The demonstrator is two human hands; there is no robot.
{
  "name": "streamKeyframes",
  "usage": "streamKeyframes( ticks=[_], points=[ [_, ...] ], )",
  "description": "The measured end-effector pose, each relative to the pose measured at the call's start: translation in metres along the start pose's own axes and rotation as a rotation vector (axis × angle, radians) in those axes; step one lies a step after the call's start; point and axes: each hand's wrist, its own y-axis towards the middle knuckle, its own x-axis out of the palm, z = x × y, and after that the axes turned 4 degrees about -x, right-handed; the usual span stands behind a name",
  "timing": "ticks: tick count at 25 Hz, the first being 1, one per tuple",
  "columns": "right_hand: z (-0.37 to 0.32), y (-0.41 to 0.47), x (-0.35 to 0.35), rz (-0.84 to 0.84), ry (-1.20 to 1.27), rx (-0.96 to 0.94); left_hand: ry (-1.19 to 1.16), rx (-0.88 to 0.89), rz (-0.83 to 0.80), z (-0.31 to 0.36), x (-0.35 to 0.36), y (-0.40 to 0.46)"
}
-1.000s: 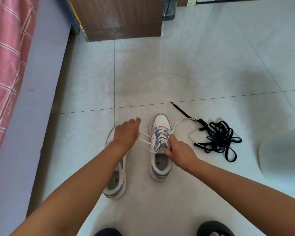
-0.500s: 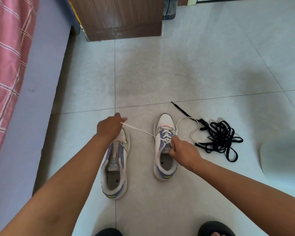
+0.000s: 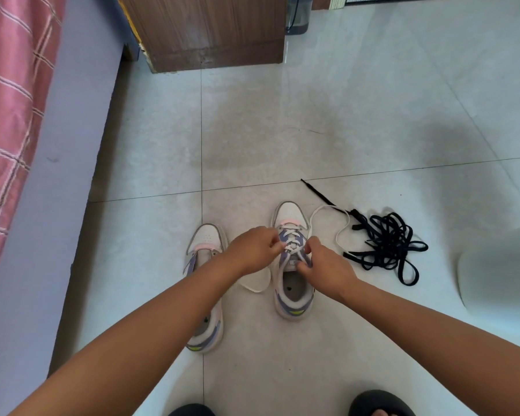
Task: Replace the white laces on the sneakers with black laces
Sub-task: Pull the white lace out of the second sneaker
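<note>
two sneakers sit side by side on the tiled floor point(image 3: 282, 115), toes pointing away from the person. right sneaker point(image 3: 291, 262) is partly laced with the white lace point(image 3: 291, 244), criss-crossed over the purple tongue near the toe. left hand point(image 3: 252, 250) comes in from the left, fingers curled and pinching the lace at the left eyelet row. right hand point(image 3: 324, 265) is at the right side of the same shoe, fingers curled at the tongue and upper eyelets; looks like it pinches the lace or tongue edge there, but the exact contact is hidden under the fingers. one free end of the white lace loops out to the right past the toe and touches the edge of the black pile; another slack loop lies on the floor between the two shoes, just below the left wrist. left sneaker point(image 3: 206, 247) shows no lace over its open tongue area and its rear half is covered by the left forearm. black laces point(image 3: 388, 244) lie in a loose tangled pile on the floor just right of the right sneaker, one end trailing straight up and left. bed with a pink checked cover point(image 3: 9, 100) along the left edge, wooden cabinet point(image 3: 210, 28) at top, dark slippers point(image 3: 376, 405) at the bottom edge.
</note>
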Motion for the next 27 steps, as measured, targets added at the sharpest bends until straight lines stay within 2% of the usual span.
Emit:
streamKeyframes(
  ticks=[4, 6, 10, 15, 19, 21, 24, 27],
  points=[
    [-0.005, 0.003, -0.001, -0.001, -0.018, -0.020, 0.018, -0.030, 0.031, 0.020, 0.032, 0.009],
    [-0.003, 0.004, 0.000, -0.011, -0.042, -0.054, 0.039, -0.039, 0.108, 0.021, 0.037, 0.013],
    [0.011, 0.008, -0.012, -0.022, -0.097, -0.115, -0.154, -0.031, 0.182, -0.009, 0.028, 0.006],
    [0.021, 0.000, -0.009, -0.094, -0.211, -0.270, 0.110, 0.114, 0.212, -0.038, 0.040, -0.013],
    [0.023, 0.000, 0.001, -0.022, -0.381, -0.353, 0.201, 0.178, 0.201, -0.034, 0.045, -0.006],
    [0.023, 0.006, 0.009, 0.066, -0.282, -0.400, -0.032, 0.184, 0.210, -0.030, 0.047, -0.002],
    [0.020, 0.009, 0.013, 0.070, -0.040, -0.298, -0.471, 0.065, 0.199, -0.022, 0.036, -0.003],
    [0.027, 0.006, 0.011, 0.115, -0.029, -0.203, -0.889, -0.017, 0.193, -0.016, 0.010, -0.018]
  ],
)
